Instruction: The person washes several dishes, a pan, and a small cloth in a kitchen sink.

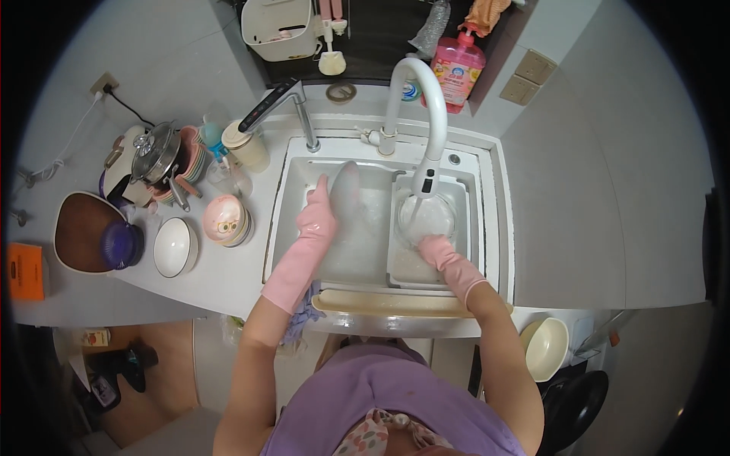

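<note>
Both hands wear pink rubber gloves. In the left basin of the white sink (359, 262), my left hand (317, 215) holds a pale dish (345, 185), tilted on its edge. The dish looks translucent, and the glove covers part of its rim. My right hand (438, 251) grips the near rim of a clear glass bowl (428, 214) in the smaller right basin. Water runs into the bowl from the white gooseneck faucet (434, 125). Cloudy water covers the floor of the left basin.
Left of the sink stand stacked bowls (223, 219), a white bowl (174, 247), a lidded saucepan (157, 154) and a beige-lidded cup (245, 147). A slim metal tap (308, 122) rises behind the left basin. Behind the faucet stands a pink soap bottle (456, 74).
</note>
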Motion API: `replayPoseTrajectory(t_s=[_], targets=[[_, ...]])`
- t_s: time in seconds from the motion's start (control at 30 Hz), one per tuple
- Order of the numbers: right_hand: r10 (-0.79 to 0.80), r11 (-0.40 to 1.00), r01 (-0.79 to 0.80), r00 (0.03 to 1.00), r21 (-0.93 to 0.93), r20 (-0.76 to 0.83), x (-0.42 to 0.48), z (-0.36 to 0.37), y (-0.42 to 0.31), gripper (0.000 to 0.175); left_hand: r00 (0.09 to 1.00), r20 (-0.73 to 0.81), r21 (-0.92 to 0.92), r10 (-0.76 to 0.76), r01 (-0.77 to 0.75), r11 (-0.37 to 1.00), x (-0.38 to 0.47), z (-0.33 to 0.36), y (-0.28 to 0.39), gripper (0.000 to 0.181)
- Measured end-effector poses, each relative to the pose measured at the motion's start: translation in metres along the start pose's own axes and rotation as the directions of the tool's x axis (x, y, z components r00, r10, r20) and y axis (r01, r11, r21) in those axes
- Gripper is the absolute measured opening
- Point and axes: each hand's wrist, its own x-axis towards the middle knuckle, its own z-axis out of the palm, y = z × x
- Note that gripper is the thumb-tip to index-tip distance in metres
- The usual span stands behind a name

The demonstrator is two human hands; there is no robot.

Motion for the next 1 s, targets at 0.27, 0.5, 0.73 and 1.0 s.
replayPoseTrajectory(t_s=[0.27,0.5,0.73,1.0], targets=[[0.128,0.992,-0.122,0.975,0.045,-0.181,-0.023,-0.067,0.008,0.015,0.994,0.089,0.218,0.066,-0.084,0.972,-0.019,-0.028,-0.013,0.075],[0.236,0.949,-0.111,0.871,0.296,-0.431,-0.035,-0.116,0.009,0.011,0.958,0.091,0.236,0.273,-0.287,0.928,-0.047,-0.060,-0.037,0.072],[0.357,0.694,-0.041,0.887,0.719,-0.293,-0.041,-0.163,-0.005,0.019,0.914,-0.373,-0.250,0.157,-0.262,0.932,-0.075,-0.082,-0.102,0.061],[0.359,0.291,-0.059,0.932,0.955,-0.052,-0.020,-0.114,0.012,0.015,0.807,-0.067,-0.833,-0.587,0.279,0.479,-0.143,-0.126,-0.166,0.060]])
